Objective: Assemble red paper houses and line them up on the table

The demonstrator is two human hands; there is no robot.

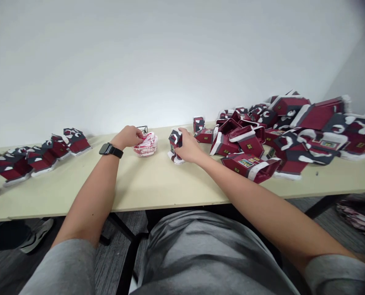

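My right hand point(187, 145) is wrapped round a small model house point(175, 141) with dark red walls and a dark, snow-trimmed roof. The house stands upright on its white base on the table. Over at the left, my left hand point(129, 137) wears a black watch at the wrist and reaches into a small bowl point(145, 154) patterned in red and white. Its fingers are bent together at the bowl's red-and-white contents point(147, 141); the fingertips are partly hidden, and what they pinch is too small to make out.
Behind the bowl lie dark-rimmed glasses point(145, 128). A heap of dark red model houses point(250, 143), several tipped over, covers the table's right side. More houses point(41, 159) stand in a row at the left. The pale table point(152, 184) runs along a white wall. A person's shoe point(38, 237) shows below left.
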